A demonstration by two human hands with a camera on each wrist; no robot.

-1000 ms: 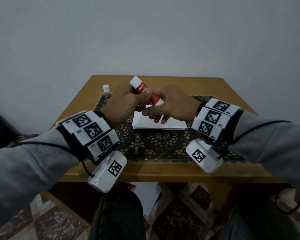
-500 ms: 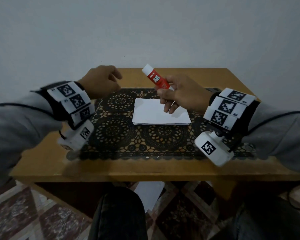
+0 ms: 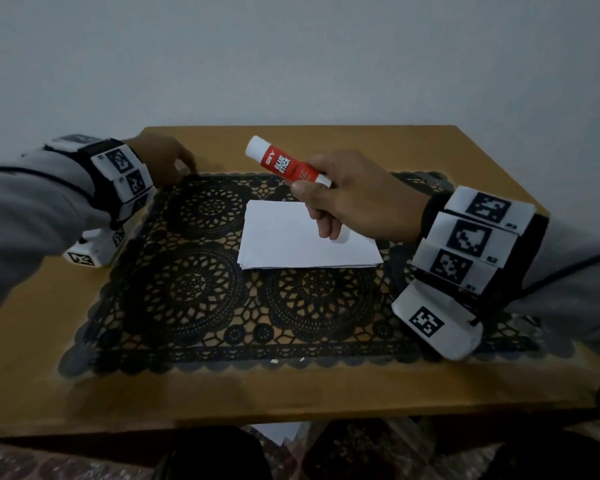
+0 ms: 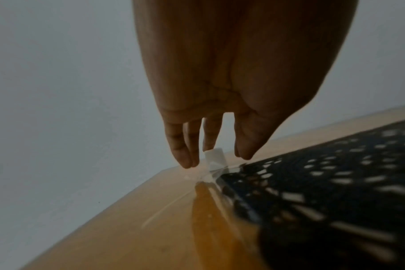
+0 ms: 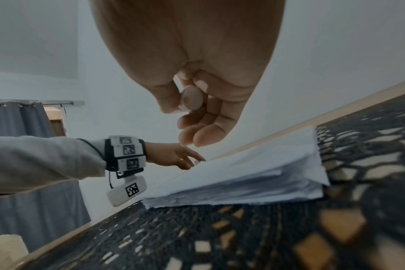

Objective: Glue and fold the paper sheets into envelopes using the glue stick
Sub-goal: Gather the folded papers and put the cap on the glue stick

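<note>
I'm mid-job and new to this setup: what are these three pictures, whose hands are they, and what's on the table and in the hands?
There is no machine here: a person works with bare hands, wearing marker bands and small cameras on both wrists. The big picture comes from a head camera looking down; the other two look along each hand from the wrist.

On the wooden table lies a black lace mat with a stack of white paper sheets on it.

The right hand grips a red and white glue stick above the sheets. The left hand reaches to the mat's far left corner, its fingers around a small white cap standing on the table; a grip is unclear.
</note>
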